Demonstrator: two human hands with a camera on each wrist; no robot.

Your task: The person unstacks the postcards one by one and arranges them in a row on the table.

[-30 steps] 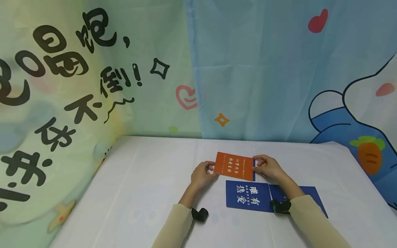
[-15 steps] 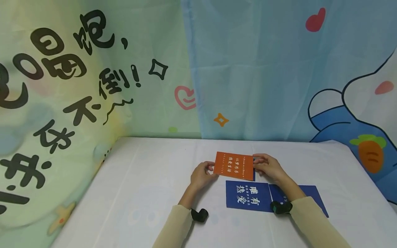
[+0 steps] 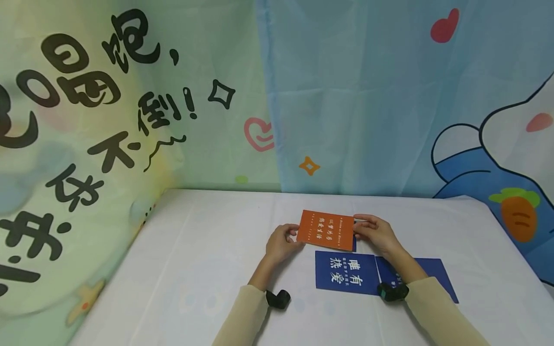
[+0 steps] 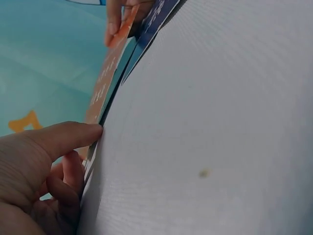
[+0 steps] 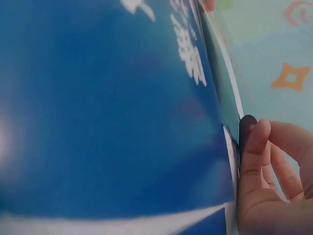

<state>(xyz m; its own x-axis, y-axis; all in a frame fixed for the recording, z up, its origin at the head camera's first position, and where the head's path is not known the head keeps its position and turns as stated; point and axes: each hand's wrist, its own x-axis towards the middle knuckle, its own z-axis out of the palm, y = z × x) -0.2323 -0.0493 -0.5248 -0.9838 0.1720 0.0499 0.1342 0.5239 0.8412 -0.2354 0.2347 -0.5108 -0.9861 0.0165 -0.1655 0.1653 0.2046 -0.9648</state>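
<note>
Fingers of both hands pinch the orange card (image 3: 326,230): left hand (image 3: 280,244) on its 9 o'clock edge, right hand (image 3: 375,233) on its 3 o'clock edge. Card sits mid-table (image 3: 207,269), covering a blue card (image 3: 354,244) beneath. Two more blue cards (image 3: 346,272) lie at its 6 o'clock.

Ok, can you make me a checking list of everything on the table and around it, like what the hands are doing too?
Surface: white cloth on the table, flat, with faint fold lines.
Job's things: orange card held at both short ends, over a blue card whose edge shows at its right.
Clutter: blue card with white characters lying flat; another blue card beside it, partly under the right forearm.
Hands: left hand pinches the orange card's left edge; right hand pinches its right edge.
Cables: nothing seen; a small black device sits on each wrist.
Surroundings: green curtain with black characters; blue cartoon curtain.
</note>
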